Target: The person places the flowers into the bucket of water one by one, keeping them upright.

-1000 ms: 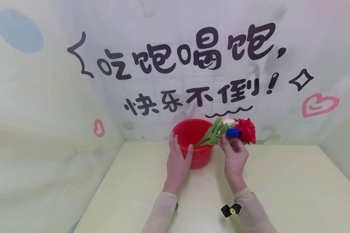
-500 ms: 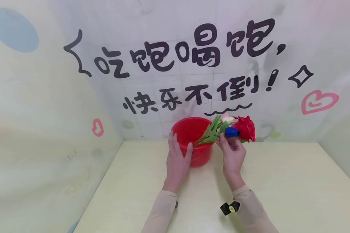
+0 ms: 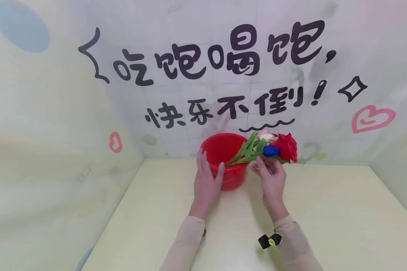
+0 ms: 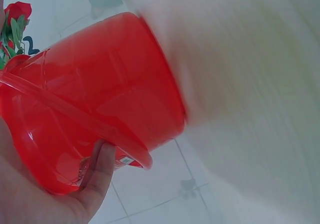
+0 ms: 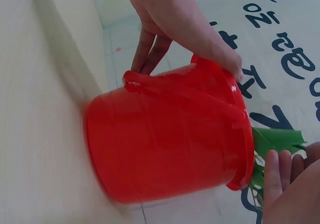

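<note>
A red plastic bucket [image 3: 232, 178] stands upright on the table against the back wall. My left hand [image 3: 206, 186] grips its near left side, the thumb at the front rim and the fingers round the outer wall. Artificial flowers lean out over the right rim: a red rose [image 3: 287, 147], a blue bud [image 3: 271, 151] and a pale pink bloom [image 3: 266, 136]. Their green stems and leaves [image 3: 247, 151] reach down into the bucket. Just under the blooms is my right hand [image 3: 272, 180], its fingers loosely extended close to the leaves. Whether a fingertip touches a stem is hard to tell.
The bucket's red handle [image 4: 75, 111] hangs down along its outer wall. A pale tabletop [image 3: 329, 218] spreads out around the bucket. Behind it rises a white wall cloth [image 3: 176, 150] with black lettering.
The whole view has shifted slightly. My right hand has eased down a little from the blue bud, while the flowers, the bucket and my left hand keep their places.
</note>
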### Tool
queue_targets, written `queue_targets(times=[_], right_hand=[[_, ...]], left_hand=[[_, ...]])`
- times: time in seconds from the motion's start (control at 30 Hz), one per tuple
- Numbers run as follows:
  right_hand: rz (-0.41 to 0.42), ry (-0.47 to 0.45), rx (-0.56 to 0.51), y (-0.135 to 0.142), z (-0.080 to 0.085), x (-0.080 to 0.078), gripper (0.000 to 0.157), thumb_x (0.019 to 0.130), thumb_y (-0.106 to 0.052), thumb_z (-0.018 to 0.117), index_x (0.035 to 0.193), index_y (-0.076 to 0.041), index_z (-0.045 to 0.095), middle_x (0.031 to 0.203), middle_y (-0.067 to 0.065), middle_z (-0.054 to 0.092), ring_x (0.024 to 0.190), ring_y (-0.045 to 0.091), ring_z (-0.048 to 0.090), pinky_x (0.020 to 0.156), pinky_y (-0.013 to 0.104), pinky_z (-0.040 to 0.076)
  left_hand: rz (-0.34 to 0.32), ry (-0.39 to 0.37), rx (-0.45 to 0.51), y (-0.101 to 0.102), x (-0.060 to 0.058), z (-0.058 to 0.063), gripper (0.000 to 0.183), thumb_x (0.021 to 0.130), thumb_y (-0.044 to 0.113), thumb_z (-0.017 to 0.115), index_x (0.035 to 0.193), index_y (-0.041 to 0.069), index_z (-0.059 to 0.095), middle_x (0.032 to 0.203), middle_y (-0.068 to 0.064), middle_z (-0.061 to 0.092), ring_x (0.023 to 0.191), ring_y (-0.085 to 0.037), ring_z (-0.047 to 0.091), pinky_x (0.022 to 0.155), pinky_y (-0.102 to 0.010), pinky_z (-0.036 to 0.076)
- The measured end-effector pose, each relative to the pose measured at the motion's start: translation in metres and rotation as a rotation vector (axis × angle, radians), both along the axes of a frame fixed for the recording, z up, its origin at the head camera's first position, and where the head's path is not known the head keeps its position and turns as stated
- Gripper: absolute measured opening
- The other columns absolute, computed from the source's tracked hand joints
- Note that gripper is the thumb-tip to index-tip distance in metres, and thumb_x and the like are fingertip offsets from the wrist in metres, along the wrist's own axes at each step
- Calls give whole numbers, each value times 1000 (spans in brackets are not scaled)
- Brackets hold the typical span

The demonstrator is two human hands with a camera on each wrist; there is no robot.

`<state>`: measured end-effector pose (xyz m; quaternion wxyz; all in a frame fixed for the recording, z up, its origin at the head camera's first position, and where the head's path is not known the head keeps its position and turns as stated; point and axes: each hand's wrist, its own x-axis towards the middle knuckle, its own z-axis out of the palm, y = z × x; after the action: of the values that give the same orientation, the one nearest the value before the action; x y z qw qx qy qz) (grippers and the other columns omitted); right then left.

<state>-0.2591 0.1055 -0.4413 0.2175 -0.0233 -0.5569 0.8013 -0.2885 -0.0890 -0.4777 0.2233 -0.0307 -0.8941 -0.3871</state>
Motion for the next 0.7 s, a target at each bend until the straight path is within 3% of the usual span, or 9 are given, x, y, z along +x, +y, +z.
queue_targets(times=[0.1, 0.23, 0.37, 0.43, 0.57, 0.7], right_hand=[[37, -51, 82, 6, -9, 8, 30, 102, -14, 72, 122, 6, 63, 105, 5, 71, 90, 18, 75, 84, 31, 63], [56, -93, 208, 15, -24, 18, 25, 103, -11, 70, 120, 7, 66, 109, 16, 73, 90, 18, 76, 84, 27, 62], [73, -105, 482, 28, -29, 19, 23, 105, -14, 67, 121, 2, 73, 117, 21, 74, 94, 18, 75, 85, 23, 61], [113, -96, 663, 35, -28, 16, 26, 106, -16, 66, 125, -1, 74, 121, 19, 74, 101, 23, 75, 88, 28, 61], [171, -68, 951, 49, -20, 13, 39, 108, -25, 62, 138, -1, 68, 135, 20, 69, 120, 38, 69, 101, 52, 57], [156, -63, 1156, 61, -9, 12, 55, 109, -35, 58, 150, 2, 56, 152, 28, 53, 140, 51, 50, 114, 66, 40]], left_hand=[[7, -47, 4, -4, 4, -3, 99, 96, 49, 74, 170, 21, 13, 169, 1, 26, 136, -29, 55, 94, -47, 61], [0, -82, -12, -11, 8, -6, 100, 97, 53, 71, 170, 22, 11, 169, 1, 25, 136, -29, 54, 94, -47, 61], [-17, -45, -45, -15, 2, -4, 91, 101, 50, 65, 170, 19, 15, 172, 3, 22, 138, -31, 52, 96, -50, 60], [-16, -35, -77, -21, -2, -1, 86, 103, 51, 62, 170, 19, 17, 173, 4, 18, 139, -30, 50, 96, -50, 60], [-32, -45, -179, -33, -11, 7, 87, 103, 53, 60, 171, 22, 15, 175, 4, 13, 145, -32, 40, 99, -53, 58], [-39, -53, -337, -47, -16, 15, 89, 104, 55, 56, 171, 18, 12, 176, -6, 11, 155, -41, 25, 116, -63, 41]])
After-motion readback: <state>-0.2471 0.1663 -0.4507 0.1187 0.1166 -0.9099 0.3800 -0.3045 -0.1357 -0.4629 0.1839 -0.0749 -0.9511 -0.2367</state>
